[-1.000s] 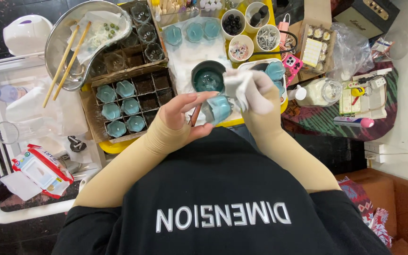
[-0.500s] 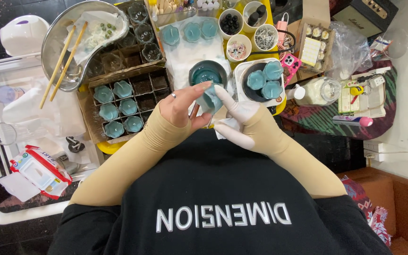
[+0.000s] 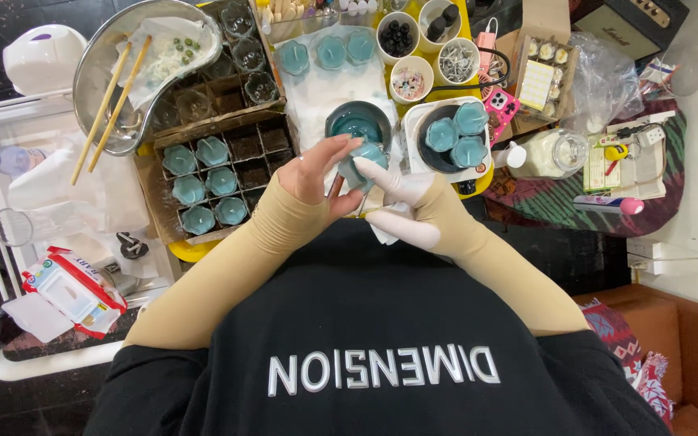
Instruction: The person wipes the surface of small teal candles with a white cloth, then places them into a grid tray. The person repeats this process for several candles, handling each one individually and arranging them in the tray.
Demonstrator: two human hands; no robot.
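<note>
- Seen from above, a person in a black shirt with tan sleeves works at a crowded table; the left hand [image 3: 317, 173], bare, closes its fingers around a small teal candle in a glass cup [image 3: 363, 161] at the centre of the frame.
- The right hand [image 3: 414, 206], in a white glove, touches the same cup from the right and pinches a crumpled white tissue [image 3: 385, 226] below it.
- Just above the cup sits a round bowl of teal wax [image 3: 357, 123]; to its right, a white pot [image 3: 446, 137] holds three more teal candles.
- At left of centre, a cardboard divider box [image 3: 212, 173] carries six filled cups.
- In the upper left, a steel basin [image 3: 94, 81] holds two wooden sticks [image 3: 111, 101].
</note>
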